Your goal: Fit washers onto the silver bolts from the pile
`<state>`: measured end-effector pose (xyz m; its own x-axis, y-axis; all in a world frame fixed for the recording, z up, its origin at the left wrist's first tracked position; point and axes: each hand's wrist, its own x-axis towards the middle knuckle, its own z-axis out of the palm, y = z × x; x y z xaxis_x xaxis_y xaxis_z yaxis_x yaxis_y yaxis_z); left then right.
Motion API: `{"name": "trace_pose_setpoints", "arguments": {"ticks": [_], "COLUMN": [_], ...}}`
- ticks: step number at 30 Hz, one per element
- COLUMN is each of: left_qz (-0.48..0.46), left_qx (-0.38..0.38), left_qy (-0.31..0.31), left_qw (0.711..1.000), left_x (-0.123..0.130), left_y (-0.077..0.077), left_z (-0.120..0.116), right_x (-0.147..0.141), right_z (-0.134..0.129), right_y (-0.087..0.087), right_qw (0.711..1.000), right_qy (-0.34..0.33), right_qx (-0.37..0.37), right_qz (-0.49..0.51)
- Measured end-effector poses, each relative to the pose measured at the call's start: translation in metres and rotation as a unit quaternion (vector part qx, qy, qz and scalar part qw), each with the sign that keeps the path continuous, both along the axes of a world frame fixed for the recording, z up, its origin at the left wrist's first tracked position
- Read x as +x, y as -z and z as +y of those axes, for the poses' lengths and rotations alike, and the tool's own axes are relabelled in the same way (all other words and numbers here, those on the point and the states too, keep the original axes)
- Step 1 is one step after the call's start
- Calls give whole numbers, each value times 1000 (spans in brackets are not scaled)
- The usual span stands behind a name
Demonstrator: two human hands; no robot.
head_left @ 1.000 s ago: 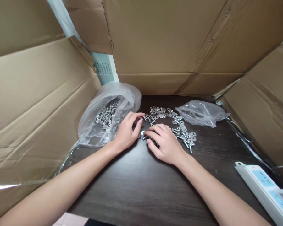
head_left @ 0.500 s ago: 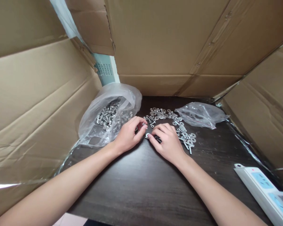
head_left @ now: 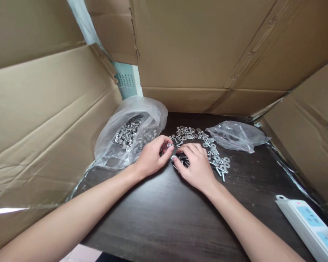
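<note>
My left hand [head_left: 153, 154] pinches a small silver bolt [head_left: 169, 145] between thumb and fingertips; part of the bolt is covered by the fingers. Close by on the right, my right hand [head_left: 195, 162] is curled, with a flat washer [head_left: 174, 158] at its thumb tip. Under the right palm lie several dark-looking bolts [head_left: 183, 160], partly hidden. Behind and beside that hand spreads a loose pile of washers, nuts and bolts [head_left: 213, 151] on the dark table [head_left: 153, 218].
An open clear plastic bag [head_left: 104, 145] with many short bolts [head_left: 128, 134] stands left of my hands. Another clear bag [head_left: 237, 136] lies flat at the back right. A white power strip [head_left: 303, 222] sits at the front right. Cardboard walls [head_left: 207, 47] surround the table.
The view has shifted slightly, so everything sits a little further right. The left fingers have turned the bolt slightly, and the right hand has lifted a bit, showing more bolts beneath.
</note>
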<state>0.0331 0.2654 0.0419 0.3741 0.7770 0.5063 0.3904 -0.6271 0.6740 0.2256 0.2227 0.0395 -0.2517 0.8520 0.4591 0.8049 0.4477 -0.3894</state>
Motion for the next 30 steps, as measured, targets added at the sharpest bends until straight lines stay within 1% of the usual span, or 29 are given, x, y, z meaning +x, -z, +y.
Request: {"name": "trace_pose_setpoints", "arguments": {"ticks": [2, 5, 10, 13, 19, 24, 28, 30], "left_qz": [-1, -4, -1, 0, 0, 3, 9, 12], "left_qx": [2, 0, 0, 2, 7, 14, 4, -3], "left_qy": [-3, -12, -17, -14, -11, -3, -2, 8], "left_qw": [1000, 1000, 1000, 1000, 1000, 1000, 1000, 1000], "left_x": [1, 1, 1, 1, 1, 1, 0, 0], "left_y": [0, -1, -1, 0, 0, -1, -3, -3], "left_z": [0, 1, 1, 1, 0, -1, -2, -3], "right_x": [-3, -7, -6, -5, -5, -4, -3, -2], "right_z": [2, 3, 5, 5, 3, 2, 1, 1], "right_y": [3, 5, 3, 2, 2, 1, -1, -2], "right_qw": [1000, 999, 994, 992, 996, 996, 995, 992], "right_qy": [21, 35, 52, 53, 24, -15, -11, -8], "right_qx": [-7, -32, -80, -95, -63, -48, -20, -2], "right_qz": [7, 25, 48, 56, 64, 69, 95, 124]}}
